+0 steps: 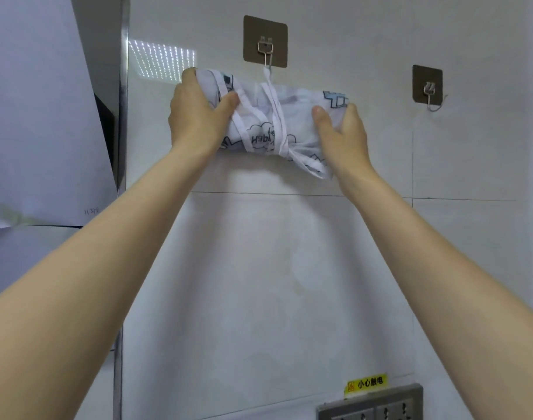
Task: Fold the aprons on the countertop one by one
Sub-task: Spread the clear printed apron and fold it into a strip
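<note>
A: Any writing to read in the head view?

B: A yellow warning sticker (367, 383) above the socket plate (371, 404) carries four Chinese characters, 小心触电. The apron (268, 116) has a cloud print with letters that appear upside down and partly hidden, so I can't read them. The paper sheet (40, 110) on the left has small handwritten marks near its lower edge, too faint to make out.

A: How many of each thing?

B: One apron, rolled into a bundle and tied round with its own white strings. Two stick-on wall hooks: the left hook (265, 42) and the right hook (427, 85). One socket plate, one sticker.

A: And the hands?

B: The left hand (195, 112) grips the bundle's left end, fingers wrapped over the top, thumb pressed on the front. The right hand (341, 128) clasps the right end likewise. The apron is held against the wall (289, 268), just under the left hook, with a string running up to it.
</note>
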### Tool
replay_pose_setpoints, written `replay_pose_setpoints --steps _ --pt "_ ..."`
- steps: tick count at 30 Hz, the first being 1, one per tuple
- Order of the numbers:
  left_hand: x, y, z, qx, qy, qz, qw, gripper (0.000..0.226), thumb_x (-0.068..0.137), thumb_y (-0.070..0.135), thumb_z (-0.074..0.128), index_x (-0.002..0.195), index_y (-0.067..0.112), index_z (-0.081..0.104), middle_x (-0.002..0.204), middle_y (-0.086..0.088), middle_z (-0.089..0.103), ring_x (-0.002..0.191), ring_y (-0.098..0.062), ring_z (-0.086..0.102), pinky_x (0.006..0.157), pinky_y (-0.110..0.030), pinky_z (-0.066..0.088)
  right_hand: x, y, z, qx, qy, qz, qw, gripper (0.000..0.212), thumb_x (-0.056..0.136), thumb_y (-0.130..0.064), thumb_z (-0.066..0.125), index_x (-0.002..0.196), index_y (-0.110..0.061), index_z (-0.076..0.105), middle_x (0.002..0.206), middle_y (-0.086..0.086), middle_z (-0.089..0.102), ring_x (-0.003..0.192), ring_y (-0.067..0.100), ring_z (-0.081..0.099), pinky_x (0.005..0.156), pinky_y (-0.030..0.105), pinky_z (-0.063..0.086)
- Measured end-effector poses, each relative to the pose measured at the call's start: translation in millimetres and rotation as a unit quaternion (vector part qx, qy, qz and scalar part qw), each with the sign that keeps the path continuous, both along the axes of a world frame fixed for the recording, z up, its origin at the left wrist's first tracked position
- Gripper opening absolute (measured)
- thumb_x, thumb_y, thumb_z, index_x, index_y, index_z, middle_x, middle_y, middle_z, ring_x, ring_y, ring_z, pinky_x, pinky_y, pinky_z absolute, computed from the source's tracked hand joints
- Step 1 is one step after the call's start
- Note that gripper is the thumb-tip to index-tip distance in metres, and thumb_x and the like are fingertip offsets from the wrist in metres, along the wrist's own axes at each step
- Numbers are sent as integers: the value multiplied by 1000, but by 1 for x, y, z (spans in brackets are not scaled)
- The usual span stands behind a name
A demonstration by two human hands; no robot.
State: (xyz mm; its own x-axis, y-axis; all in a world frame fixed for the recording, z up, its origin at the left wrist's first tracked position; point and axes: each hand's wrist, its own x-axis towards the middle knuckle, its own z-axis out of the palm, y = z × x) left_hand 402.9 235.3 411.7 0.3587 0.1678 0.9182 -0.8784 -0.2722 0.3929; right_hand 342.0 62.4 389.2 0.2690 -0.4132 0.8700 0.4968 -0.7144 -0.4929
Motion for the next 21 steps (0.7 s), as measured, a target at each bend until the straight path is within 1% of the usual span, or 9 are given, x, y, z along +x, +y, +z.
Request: replay_pose_setpoints --steps 2,4,6,7,9,11,14,18,21 --pt "0 -1 -3 -4 -8 19 1000 46 92 35 56 126 7 45 121 -7 55 110 -24 52 90 -32 43 5 2 0 -27 -50 -31 998 23 100 -29 42 109 -9 46 105 5 56 93 16 52 80 25 41" --pt "1 2 -6 -3 -28 34 999 43 94 36 52 124 6 47 112 -3 55 99 -18 51 77 -23 37 8 3 9 -30 -75 -50 996 20 102 -24 35 89 -15 47 79 -6 49 71 8 44 62 21 32" --pt "4 6 -13 -13 -62 35 997 40 96 35 50 121 4 46 105 -3 54 91 -16 48 70 -21 32 9 5 23 -12 -50 -58 997 30 102 -20 32 80 -20 52 74 -11 45 68 10 41 63 19 29" --pt "5 6 -18 -26 -76 36 996 39 97 33 48 120 2 45 101 -5 53 88 -17 47 68 -21 30 11 5 29 2 -24 -55 998 32 101 -21 31 84 -17 58 75 -10 47 68 11 43 68 20 35" --pt "5 2 -30 -53 -85 57 993 34 100 28 42 118 -1 41 95 -6 49 82 -20 45 63 -22 26 10 11 35 32 20 -44 998 31 98 -26 31 87 -14 57 78 -6 52 67 14 46 80 34 47" --pt "4 -4 -38 -58 -90 82 991 33 101 28 38 117 -1 39 94 -7 49 79 -20 44 61 -23 23 10 15 32 19 44 -105 993 23 98 -20 27 100 -12 49 94 5 60 76 23 47 77 36 43" --pt "1 -3 -29 -5 -98 124 987 36 101 30 37 119 -2 38 105 -15 55 83 -26 48 62 -23 23 11 10 15 -16 20 -195 980 38 97 -12 23 134 -8 27 108 14 57 80 26 44 72 34 34" --pt "-4 3 -13 75 -34 192 978 44 101 36 32 128 1 33 110 -20 59 95 -39 54 66 -35 26 15 6 9 -81 28 -290 953 38 94 -4 28 132 -9 33 120 13 47 82 31 47 68 36 31" --pt "-9 2 -13 97 4 229 968 47 102 38 29 131 1 31 113 -21 59 99 -40 55 69 -37 30 22 7 2 -168 -60 -373 910 40 90 -2 39 128 -9 49 134 15 45 113 33 50 87 39 37"
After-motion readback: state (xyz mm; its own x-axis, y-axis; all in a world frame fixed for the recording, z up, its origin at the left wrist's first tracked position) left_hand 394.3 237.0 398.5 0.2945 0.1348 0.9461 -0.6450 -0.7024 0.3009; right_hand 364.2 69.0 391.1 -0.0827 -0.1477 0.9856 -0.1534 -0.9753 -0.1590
